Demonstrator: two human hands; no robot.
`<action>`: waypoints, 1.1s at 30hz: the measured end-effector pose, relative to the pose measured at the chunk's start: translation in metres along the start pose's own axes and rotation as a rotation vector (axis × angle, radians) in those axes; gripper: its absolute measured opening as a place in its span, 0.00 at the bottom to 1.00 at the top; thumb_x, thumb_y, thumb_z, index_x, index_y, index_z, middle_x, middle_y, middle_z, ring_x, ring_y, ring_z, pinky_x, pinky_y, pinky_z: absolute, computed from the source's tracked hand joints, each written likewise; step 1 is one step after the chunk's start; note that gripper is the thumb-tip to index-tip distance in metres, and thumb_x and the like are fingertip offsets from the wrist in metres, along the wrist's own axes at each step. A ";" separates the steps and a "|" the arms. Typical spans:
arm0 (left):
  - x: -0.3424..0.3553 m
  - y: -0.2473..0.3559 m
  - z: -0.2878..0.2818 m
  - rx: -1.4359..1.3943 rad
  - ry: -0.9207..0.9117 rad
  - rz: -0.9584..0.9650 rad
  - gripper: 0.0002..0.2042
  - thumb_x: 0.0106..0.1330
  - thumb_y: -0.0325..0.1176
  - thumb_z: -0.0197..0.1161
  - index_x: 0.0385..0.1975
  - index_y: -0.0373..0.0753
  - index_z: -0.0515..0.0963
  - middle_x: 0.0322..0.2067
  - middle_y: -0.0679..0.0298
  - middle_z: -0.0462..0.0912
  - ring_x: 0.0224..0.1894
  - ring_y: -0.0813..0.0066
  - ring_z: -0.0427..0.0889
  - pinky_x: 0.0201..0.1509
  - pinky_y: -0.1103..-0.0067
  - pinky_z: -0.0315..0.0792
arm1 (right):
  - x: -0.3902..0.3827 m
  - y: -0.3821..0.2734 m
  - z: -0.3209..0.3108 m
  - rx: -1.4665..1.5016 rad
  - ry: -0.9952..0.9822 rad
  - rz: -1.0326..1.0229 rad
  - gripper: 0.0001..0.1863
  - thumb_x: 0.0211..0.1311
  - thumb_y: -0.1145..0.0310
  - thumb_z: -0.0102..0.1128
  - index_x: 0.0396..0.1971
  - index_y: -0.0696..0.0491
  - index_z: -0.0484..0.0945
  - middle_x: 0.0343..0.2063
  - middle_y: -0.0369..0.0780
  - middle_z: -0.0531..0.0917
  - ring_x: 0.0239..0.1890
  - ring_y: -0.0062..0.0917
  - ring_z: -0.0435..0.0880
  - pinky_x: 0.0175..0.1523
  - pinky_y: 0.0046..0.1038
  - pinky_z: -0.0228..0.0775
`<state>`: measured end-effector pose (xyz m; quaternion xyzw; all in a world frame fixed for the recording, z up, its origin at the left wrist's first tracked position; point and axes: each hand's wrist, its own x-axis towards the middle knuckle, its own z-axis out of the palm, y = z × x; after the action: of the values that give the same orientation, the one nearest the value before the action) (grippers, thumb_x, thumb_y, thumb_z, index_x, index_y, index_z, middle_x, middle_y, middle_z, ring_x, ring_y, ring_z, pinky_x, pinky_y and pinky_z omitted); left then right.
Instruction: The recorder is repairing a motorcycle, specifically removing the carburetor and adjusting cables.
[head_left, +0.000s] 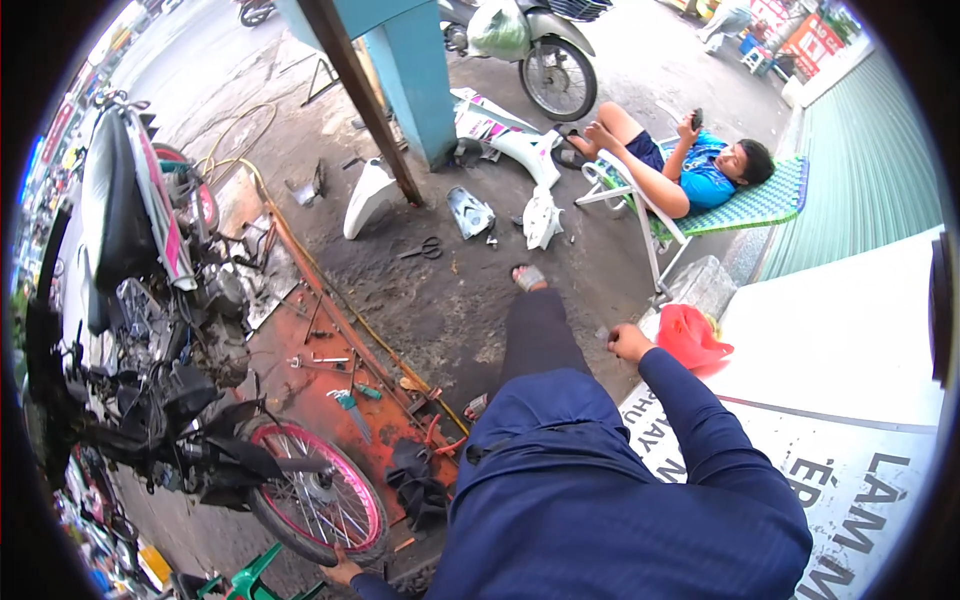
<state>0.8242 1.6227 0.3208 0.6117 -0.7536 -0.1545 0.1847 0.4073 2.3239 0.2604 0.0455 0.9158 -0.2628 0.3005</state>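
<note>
My left hand (pixel 343 570) is at the lower edge, its fingers bent against the tyre of the motorbike's pink-rimmed wheel (pixel 318 484). That wheel belongs to a partly stripped motorbike (pixel 150 330) with bare frame and loose dark parts. Out to the right, my right hand (pixel 630 343) is closed, fingertips pinched together; whatever is between them is too small to make out. Just beside it lies a red plastic bag (pixel 690 338). Spanners (pixel 318 360) and green-handled pliers (pixel 344 400) lie on the orange metal platform (pixel 285 345) between me and the motorbike.
White body panels (pixel 370 198) and scissors (pixel 425 248) lie on the dark ground ahead, near a blue pillar (pixel 412 85). A person (pixel 700 165) reclines on a green folding lounger (pixel 765 200) with a phone. A yellow hose (pixel 330 290) runs along the platform; another motorbike (pixel 550 65) stands behind.
</note>
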 end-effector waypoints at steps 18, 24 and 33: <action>-0.276 0.152 -0.015 -0.215 -1.748 -0.098 0.09 0.58 0.26 0.61 0.36 0.30 0.80 0.29 0.60 0.85 0.33 0.77 0.81 0.39 0.80 0.72 | -0.058 -0.115 -0.167 -0.239 -1.301 -0.222 0.15 0.55 0.61 0.57 0.31 0.57 0.83 0.26 0.39 0.85 0.29 0.25 0.83 0.35 0.29 0.73; -0.268 0.156 -0.002 -0.231 -1.796 -0.095 0.09 0.58 0.26 0.61 0.36 0.30 0.80 0.29 0.61 0.85 0.33 0.78 0.81 0.39 0.80 0.72 | -0.066 -0.134 -0.163 -0.126 -1.060 -0.271 0.15 0.56 0.63 0.56 0.35 0.60 0.81 0.28 0.45 0.84 0.32 0.32 0.83 0.40 0.31 0.73; -0.217 0.146 -0.010 -0.218 -1.847 -0.108 0.08 0.58 0.26 0.61 0.36 0.31 0.80 0.29 0.62 0.85 0.33 0.78 0.81 0.39 0.80 0.72 | -0.103 -0.150 -0.145 -0.026 -0.789 -0.354 0.12 0.56 0.64 0.56 0.32 0.56 0.82 0.24 0.43 0.84 0.27 0.36 0.82 0.35 0.34 0.73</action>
<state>0.7423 1.8646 0.3774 0.2598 -0.5537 -0.6583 -0.4389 0.3783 2.2767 0.4864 -0.2201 0.7278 -0.2959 0.5782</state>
